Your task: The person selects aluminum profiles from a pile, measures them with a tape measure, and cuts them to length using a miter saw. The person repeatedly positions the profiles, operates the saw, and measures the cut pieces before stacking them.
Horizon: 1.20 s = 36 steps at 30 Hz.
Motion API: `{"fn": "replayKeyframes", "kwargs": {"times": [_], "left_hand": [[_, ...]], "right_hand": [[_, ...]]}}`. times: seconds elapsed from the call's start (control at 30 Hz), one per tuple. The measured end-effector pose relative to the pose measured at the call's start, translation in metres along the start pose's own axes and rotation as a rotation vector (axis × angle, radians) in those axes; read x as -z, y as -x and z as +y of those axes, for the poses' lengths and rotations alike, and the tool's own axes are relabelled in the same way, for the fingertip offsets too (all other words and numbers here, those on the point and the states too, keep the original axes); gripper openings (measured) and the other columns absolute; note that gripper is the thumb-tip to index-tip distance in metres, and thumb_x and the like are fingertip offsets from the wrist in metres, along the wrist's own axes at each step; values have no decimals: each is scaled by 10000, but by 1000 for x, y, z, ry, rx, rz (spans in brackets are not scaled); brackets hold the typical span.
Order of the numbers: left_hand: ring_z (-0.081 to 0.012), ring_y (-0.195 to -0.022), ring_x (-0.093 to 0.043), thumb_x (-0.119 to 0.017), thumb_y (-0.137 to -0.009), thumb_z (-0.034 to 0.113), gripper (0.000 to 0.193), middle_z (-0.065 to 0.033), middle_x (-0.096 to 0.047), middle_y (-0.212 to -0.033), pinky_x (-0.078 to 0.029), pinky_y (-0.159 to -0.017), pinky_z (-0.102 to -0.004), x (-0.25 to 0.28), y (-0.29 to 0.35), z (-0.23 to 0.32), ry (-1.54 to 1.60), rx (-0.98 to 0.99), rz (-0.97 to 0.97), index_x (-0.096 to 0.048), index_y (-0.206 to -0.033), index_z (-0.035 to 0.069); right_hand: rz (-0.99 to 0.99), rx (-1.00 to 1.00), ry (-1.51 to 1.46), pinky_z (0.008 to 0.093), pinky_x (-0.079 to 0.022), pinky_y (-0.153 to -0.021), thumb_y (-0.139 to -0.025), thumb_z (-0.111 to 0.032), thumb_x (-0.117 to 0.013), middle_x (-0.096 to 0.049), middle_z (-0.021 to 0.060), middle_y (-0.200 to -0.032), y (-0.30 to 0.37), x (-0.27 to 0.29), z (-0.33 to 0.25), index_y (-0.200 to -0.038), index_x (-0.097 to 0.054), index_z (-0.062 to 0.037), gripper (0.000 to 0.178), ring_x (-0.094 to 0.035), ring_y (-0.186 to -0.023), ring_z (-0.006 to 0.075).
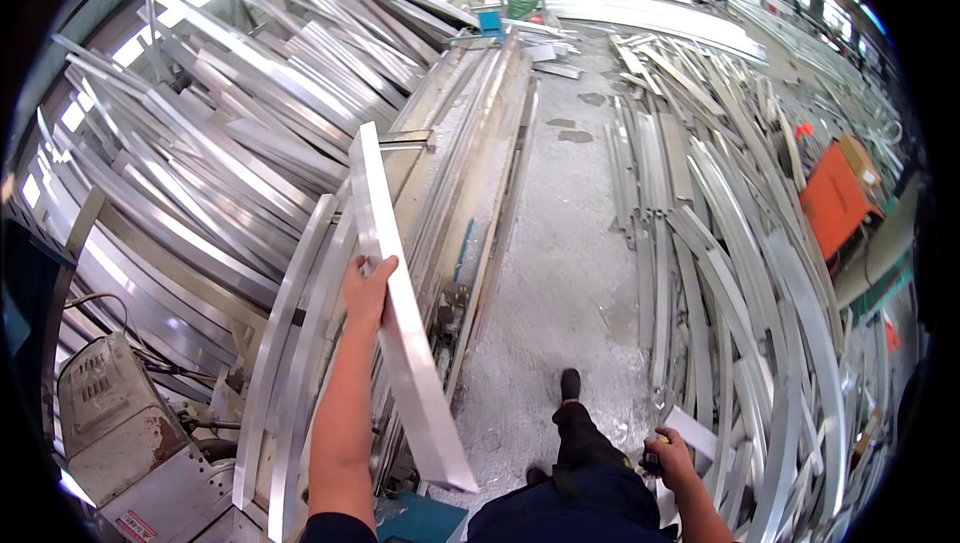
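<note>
My left hand (pixel 368 291) is closed around a long silver metal bar (pixel 408 353) with a flat, box-like profile. The bar slants from upper left down toward my body, held above the bench (pixel 462 108) on the left. Low on the right, my right hand (pixel 678 459) grips a small black and yellow tool that looks like a tape measure (pixel 652 460); the fingers hide part of it. A short pale metal piece (pixel 692 431) lies just beyond that hand.
Long metal profiles (pixel 240 123) are stacked on the left; more bars (pixel 735 273) line the right. Between them runs a grey floor aisle (pixel 560 243), where my feet are. A worn grey machine (pixel 120 403) stands lower left, an orange panel (pixel 835 201) far right.
</note>
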<state>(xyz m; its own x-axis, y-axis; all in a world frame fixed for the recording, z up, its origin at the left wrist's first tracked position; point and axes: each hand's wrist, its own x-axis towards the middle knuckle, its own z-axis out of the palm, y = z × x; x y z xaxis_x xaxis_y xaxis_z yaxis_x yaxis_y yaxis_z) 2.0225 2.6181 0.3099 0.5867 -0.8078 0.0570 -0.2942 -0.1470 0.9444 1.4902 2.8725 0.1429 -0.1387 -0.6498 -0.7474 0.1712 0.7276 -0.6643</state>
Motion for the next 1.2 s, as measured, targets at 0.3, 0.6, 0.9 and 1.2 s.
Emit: {"fn": "replayKeyframes", "kwargs": {"times": [0.3,0.6,0.9,1.2], "left_hand": [[-352,-1077,-632,-734,-675,513,839,-250,-633,-1171,-492,-910,-410,-120,-213,22,-516,106,203,-511,-1288,-15],[-377,-1023,-620,-728,-713,553,753,-230,-508,-1193,-517,-869,-457,-166,-363,0,-834,325,329,-514,-1235,55],[-332,-1123,-525,-836,-623,434,724,-126,-566,-1204,-432,-946,-464,-10,-207,-34,-1079,-457,141,-576,-1188,65],[-353,-869,-581,-747,-751,514,532,-129,-554,-954,-480,-787,-441,189,11,-112,-1211,117,64,-550,-961,67]], "right_hand": [[-146,32,-39,404,-544,-435,-919,-326,-571,-590,112,-933,-192,-73,-134,-1254,-469,-61,439,-655,-647,261],[-119,-54,96,374,-521,-399,-903,-269,-583,-608,87,-835,-310,-104,-286,-1164,-503,-81,331,-647,-596,224],[-431,-116,438,367,-515,-419,-911,-327,-594,-596,92,-821,-365,-215,-328,-1181,-513,-95,364,-651,-607,234],[-588,-151,702,361,-535,-426,-914,-366,-595,-601,83,-863,-316,-285,-291,-1206,-499,-94,410,-657,-626,226]]}}
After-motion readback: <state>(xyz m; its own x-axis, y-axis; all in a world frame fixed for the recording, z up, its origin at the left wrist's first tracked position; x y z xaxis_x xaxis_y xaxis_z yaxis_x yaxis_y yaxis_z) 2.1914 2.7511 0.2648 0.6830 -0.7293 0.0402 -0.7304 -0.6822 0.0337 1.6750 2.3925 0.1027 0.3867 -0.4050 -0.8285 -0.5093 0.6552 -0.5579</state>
